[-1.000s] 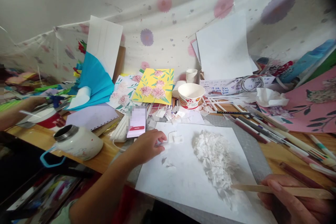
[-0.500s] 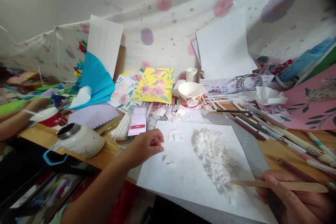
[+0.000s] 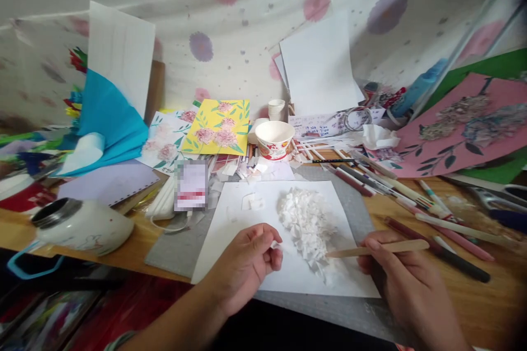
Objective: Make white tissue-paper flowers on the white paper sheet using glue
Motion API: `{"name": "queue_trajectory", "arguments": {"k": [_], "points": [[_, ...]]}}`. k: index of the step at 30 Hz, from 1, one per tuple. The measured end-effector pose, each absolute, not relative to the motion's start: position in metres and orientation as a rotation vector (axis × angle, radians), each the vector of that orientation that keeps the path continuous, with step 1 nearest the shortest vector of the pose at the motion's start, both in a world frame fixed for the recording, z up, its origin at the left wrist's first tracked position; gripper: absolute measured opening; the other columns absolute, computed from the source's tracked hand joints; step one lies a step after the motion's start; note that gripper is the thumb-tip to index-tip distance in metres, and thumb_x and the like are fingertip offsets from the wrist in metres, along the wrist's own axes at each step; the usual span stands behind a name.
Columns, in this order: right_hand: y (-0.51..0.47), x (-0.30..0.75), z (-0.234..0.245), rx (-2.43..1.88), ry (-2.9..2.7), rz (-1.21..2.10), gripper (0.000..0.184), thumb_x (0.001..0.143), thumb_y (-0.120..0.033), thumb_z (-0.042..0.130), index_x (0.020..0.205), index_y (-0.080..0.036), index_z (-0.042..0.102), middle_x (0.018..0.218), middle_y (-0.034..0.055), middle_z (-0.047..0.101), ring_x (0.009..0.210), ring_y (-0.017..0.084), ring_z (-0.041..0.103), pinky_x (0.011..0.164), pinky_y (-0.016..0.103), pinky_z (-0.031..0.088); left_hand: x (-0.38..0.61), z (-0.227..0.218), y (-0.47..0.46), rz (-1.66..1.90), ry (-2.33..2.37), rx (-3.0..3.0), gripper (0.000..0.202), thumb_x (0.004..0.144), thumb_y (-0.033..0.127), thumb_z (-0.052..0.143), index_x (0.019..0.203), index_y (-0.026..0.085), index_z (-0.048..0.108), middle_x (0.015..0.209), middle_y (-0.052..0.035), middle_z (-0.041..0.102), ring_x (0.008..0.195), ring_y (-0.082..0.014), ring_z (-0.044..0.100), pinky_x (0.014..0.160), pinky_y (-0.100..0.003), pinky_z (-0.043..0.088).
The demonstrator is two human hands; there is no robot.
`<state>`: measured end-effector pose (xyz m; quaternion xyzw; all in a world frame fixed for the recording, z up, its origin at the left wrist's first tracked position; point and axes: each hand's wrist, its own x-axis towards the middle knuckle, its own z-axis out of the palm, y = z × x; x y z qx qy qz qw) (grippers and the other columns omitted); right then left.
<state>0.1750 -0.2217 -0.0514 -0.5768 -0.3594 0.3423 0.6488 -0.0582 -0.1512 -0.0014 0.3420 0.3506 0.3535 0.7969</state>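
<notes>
A white sheet (image 3: 239, 241) lies on a grey mat (image 3: 177, 244) in front of me. On the sheet sits a cluster of small white paper pieces (image 3: 307, 219). My left hand (image 3: 247, 260) hovers over the sheet's near left part, fingers curled, pinching a small white paper piece (image 3: 275, 245). My right hand (image 3: 405, 282) grips a flat wooden stick (image 3: 376, 249) whose tip touches the lower edge of the cluster. Two loose white squares (image 3: 252, 203) lie near the sheet's top.
A paper bowl (image 3: 274, 140), stacked small cups (image 3: 276, 109) and flower pictures (image 3: 216, 127) stand behind the sheet. Several pencils and pens (image 3: 395, 192) are spread at the right. A phone (image 3: 190, 193), a white flask (image 3: 80, 226) and blue paper (image 3: 105, 120) are at the left.
My left hand drew back from the loose squares toward me with a small piece pinched. My right hand brought the stick closer to the cluster. The view shifted right and down.
</notes>
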Motion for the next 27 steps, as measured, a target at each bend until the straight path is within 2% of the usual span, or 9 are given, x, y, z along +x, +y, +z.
{"name": "queue_trajectory", "arguments": {"k": [4,6,10,16,23,27], "points": [[-0.221,0.173,-0.048,-1.224,-0.835,0.837,0.023,0.084,-0.041,0.067,0.078,-0.019,0.065,0.062,-0.0007,0.057,0.055,0.012,0.054,0.048,0.02,0.041,-0.05,0.0,-0.152,0.676,0.843,0.915,0.029,0.059,0.029,0.083,0.073,0.014,0.062,0.06,0.0036,0.054,0.059,-0.0075,0.048,0.061,-0.02,0.037],[-0.22,0.173,-0.048,-1.194,-0.834,0.84,0.022,0.085,-0.039,0.067,0.079,-0.019,0.064,0.061,-0.0011,0.057,0.055,0.012,0.054,0.049,0.02,0.042,-0.047,0.003,-0.152,0.635,0.9,1.064,0.02,0.064,0.025,0.076,0.069,0.015,0.061,0.06,0.0035,0.055,0.059,-0.0084,0.049,0.06,-0.021,0.038],[-0.22,0.171,-0.047,-1.166,-0.834,0.835,0.021,0.087,-0.037,0.065,0.078,-0.019,0.064,0.063,-0.0015,0.056,0.055,0.011,0.053,0.049,0.02,0.042,-0.043,0.011,-0.151,0.509,0.946,1.408,0.014,0.074,0.03,0.065,0.072,0.016,0.062,0.064,0.0009,0.059,0.064,-0.0135,0.055,0.064,-0.026,0.041],[-0.219,0.17,-0.044,-1.144,-0.842,0.822,0.019,0.087,-0.036,0.065,0.078,-0.018,0.063,0.066,-0.0016,0.055,0.055,0.011,0.053,0.049,0.021,0.042,-0.03,0.018,-0.149,0.488,0.876,1.818,0.01,0.076,0.026,0.062,0.07,0.019,0.067,0.086,-0.0046,0.063,0.081,-0.0183,0.057,0.073,-0.029,0.043],[-0.22,0.17,-0.042,-1.133,-0.883,0.708,0.016,0.089,-0.029,0.061,0.078,-0.018,0.064,0.066,-0.0007,0.056,0.054,0.012,0.054,0.047,0.023,0.042,-0.009,0.009,-0.146,0.47,0.934,1.918,0.009,0.076,0.02,0.062,0.068,0.019,0.067,0.072,-0.0008,0.063,0.071,-0.0158,0.056,0.067,-0.026,0.041],[-0.236,0.169,-0.036,-1.07,-0.945,0.487,0.019,0.094,-0.02,0.051,0.08,-0.022,0.063,0.07,-0.0005,0.057,0.06,0.013,0.055,0.055,0.026,0.043,-0.002,0.0,-0.141,0.526,0.969,1.972,0.011,0.075,0.018,0.065,0.065,0.019,0.067,0.071,-0.0013,0.063,0.075,-0.0169,0.057,0.07,-0.027,0.042]]}}
